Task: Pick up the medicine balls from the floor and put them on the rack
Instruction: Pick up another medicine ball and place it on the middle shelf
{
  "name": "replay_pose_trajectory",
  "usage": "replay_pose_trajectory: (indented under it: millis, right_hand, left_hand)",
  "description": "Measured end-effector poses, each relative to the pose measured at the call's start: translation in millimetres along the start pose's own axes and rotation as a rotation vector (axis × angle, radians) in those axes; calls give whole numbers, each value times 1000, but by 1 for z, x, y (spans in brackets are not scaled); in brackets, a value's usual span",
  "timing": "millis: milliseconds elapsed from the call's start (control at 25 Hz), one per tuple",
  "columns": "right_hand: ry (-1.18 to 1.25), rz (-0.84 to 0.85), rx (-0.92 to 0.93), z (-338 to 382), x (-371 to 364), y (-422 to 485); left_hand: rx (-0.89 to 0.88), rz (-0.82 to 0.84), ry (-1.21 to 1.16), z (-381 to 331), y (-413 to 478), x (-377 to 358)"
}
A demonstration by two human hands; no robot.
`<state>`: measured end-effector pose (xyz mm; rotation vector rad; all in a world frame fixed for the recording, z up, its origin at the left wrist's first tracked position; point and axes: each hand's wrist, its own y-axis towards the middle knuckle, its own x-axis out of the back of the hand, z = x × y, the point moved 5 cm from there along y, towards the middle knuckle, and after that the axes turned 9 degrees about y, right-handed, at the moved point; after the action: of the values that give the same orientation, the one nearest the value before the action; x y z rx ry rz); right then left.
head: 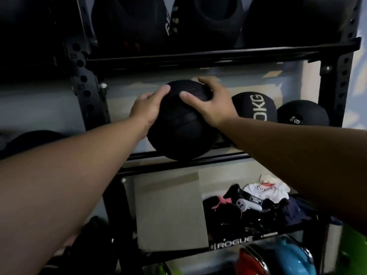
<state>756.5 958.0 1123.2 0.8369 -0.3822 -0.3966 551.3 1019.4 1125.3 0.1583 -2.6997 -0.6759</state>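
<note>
Both hands grasp one round black medicine ball with a ribbed, stitched surface [181, 124], held at the middle tier of a black steel rack with perforated uprights [85, 84]. The left hand [148, 107] is pressed against the ball's upper left side, thumb laid over the top. The right hand [208, 102] is spread across the upper right side, thumb forward and fingers curled over the far edge. Both forearms are bare and extended forward.

The underside of the held ball sits at the paired black horizontal rails of the middle tier [218, 155]; whether its weight rests on them cannot be told.

Just to the right, on the same tier, is a black medicine ball with white "KG" lettering [256, 106], partly covered by the right wrist. Beside that one, further right, is a smaller black ball marked with a white "6" [301, 114]. They appear to touch or nearly touch.

The upper tier holds several large black balls [208, 22], closely packed and dim.

On the lowest tier lies a flat grey panel [170, 217], and to its right a pile of mixed clothing in white, dark and pink [262, 197]. The front rail below bears a white "ROGUE" label [232, 244].

At the bottom edge, rounded objects in red [250, 262], blue [296, 257] and green [353, 239] are partly visible; their nature cannot be determined. The picture is somewhat blurred throughout.
</note>
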Motion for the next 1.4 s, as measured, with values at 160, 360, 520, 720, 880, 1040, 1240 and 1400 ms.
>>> replay_pose_trajectory:
  millis: [160,360,520,720,880,1040,1240,1400]
  right_hand:
    - [-123,146,12,-95,-30,51]
    - [-337,269,-109,-237,-62,100]
    - [-235,198,-56,-248,-63,123]
    - [-289,211,-99,-211,-47,88]
    - [-388,136,-171,-131,-10,33]
    - [-511,1,-209,-38,40,-44]
    - [-645,-89,-298,58,115,-152]
    - [-718,-178,-377,101,181,-234]
  left_hand:
    - [20,-76,-42,65,66,-65]
    - [26,-17,71,144,119,-158]
    - [35,-33,44,152,147,-165]
    - [-29,66,152,127,107,-145]
    - [-158,147,153,86,49,-99]
    - [-289,172,168,28,-26,-50]
    - [-392,323,147,-25,-137,-50]
    - [-430,429,122,-66,-240,-79]
